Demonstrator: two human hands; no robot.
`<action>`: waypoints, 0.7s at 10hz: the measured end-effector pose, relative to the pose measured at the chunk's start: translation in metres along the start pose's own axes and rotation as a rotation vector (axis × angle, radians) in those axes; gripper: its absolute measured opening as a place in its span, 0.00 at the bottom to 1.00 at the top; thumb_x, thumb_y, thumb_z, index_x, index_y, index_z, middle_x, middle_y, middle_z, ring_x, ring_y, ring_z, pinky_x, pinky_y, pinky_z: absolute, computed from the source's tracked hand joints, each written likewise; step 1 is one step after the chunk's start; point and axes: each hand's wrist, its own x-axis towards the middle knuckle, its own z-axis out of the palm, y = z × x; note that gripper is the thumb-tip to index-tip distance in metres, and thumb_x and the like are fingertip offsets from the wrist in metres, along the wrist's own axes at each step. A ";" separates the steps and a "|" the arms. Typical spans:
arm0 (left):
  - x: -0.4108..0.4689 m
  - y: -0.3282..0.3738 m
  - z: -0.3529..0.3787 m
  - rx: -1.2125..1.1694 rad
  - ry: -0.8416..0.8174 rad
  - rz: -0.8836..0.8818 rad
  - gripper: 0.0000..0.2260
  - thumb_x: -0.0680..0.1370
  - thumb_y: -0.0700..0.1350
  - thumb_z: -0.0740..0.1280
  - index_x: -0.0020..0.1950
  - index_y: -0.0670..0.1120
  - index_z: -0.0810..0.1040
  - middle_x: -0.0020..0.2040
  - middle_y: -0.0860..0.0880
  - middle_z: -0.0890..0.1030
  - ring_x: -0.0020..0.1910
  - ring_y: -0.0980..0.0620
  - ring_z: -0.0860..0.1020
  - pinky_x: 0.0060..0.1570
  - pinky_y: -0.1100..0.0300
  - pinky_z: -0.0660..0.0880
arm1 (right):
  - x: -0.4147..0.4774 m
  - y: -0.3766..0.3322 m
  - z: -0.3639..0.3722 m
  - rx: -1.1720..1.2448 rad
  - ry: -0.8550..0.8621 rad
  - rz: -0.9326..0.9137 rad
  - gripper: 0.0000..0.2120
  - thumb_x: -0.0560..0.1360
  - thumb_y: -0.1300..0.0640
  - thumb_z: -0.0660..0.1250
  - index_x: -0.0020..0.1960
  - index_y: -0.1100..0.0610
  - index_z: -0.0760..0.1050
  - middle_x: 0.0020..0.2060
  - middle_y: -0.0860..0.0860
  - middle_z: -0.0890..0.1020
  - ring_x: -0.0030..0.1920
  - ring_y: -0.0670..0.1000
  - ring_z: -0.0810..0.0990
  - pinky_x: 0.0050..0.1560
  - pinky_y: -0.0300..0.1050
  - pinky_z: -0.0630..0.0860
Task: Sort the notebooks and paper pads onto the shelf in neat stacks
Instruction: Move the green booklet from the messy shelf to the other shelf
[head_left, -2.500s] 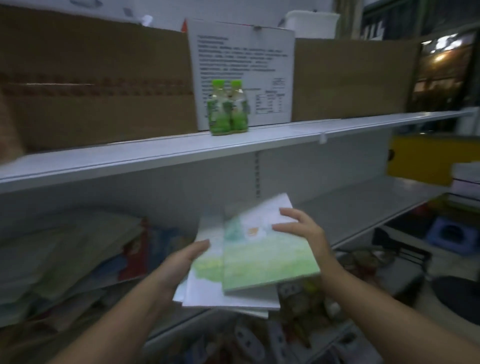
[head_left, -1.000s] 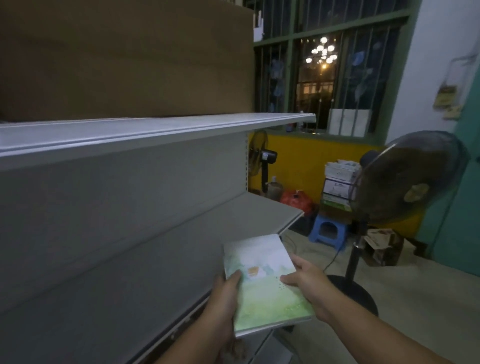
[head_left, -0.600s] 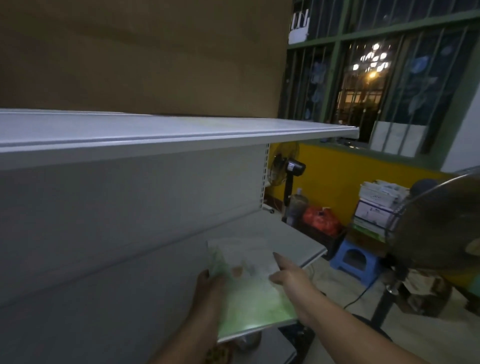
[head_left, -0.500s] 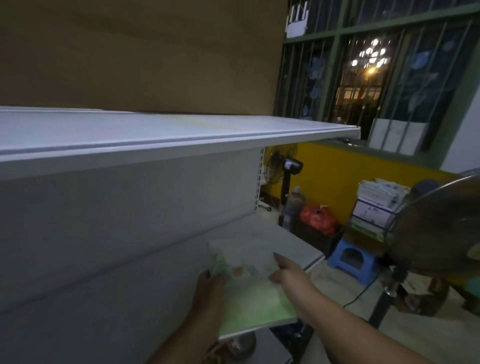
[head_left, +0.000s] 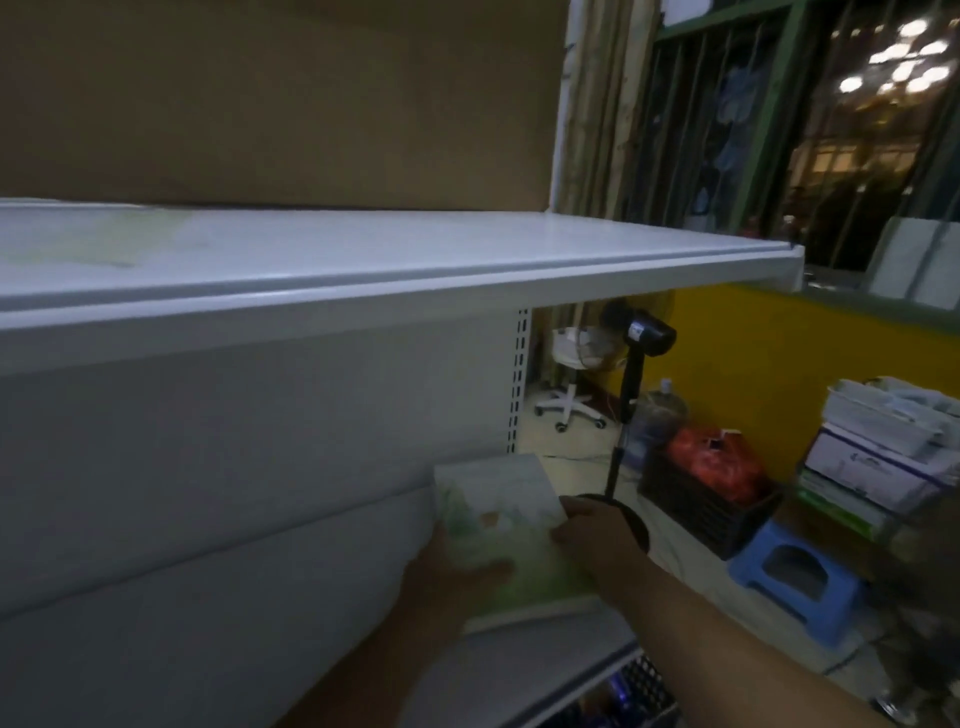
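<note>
A notebook (head_left: 498, 519) with a green and white cover lies flat low over the right end of the lower white shelf (head_left: 260, 613), near its back panel. My left hand (head_left: 447, 577) grips its left edge, thumb on the cover. My right hand (head_left: 597, 535) holds its right edge with fingers curled over the cover. Whether the notebook touches the shelf board is hard to tell in the dim, blurred view.
The upper white shelf (head_left: 363, 260) juts out overhead with brown cardboard (head_left: 285, 93) behind it. Right of the shelf end stand a floor fan (head_left: 634, 364), a black crate (head_left: 711, 514), a blue stool (head_left: 800, 577) and stacked boxes (head_left: 878, 457).
Both hands carried the notebook from the cluttered left part of the shelf to its right end, then pushed it further in toward the back panel. The view swung right.
</note>
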 end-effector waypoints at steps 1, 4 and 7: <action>0.000 0.005 0.008 0.730 0.000 0.113 0.43 0.66 0.58 0.75 0.72 0.63 0.51 0.63 0.55 0.70 0.64 0.53 0.69 0.60 0.65 0.68 | 0.041 -0.006 -0.005 -0.108 -0.028 0.001 0.20 0.71 0.74 0.64 0.62 0.66 0.75 0.53 0.63 0.79 0.49 0.63 0.79 0.55 0.52 0.77; 0.008 -0.027 0.021 0.997 0.323 0.282 0.36 0.61 0.72 0.64 0.67 0.60 0.65 0.55 0.55 0.78 0.55 0.53 0.72 0.51 0.63 0.68 | 0.072 -0.013 -0.013 -0.719 -0.210 -0.270 0.11 0.75 0.64 0.61 0.53 0.63 0.79 0.46 0.56 0.81 0.44 0.54 0.78 0.44 0.44 0.75; 0.008 -0.029 0.020 1.111 0.266 0.173 0.42 0.65 0.73 0.63 0.74 0.55 0.60 0.60 0.49 0.71 0.59 0.49 0.72 0.59 0.62 0.68 | 0.074 0.008 -0.010 -0.761 -0.204 -0.357 0.15 0.79 0.61 0.56 0.64 0.59 0.69 0.53 0.58 0.79 0.52 0.59 0.78 0.51 0.49 0.74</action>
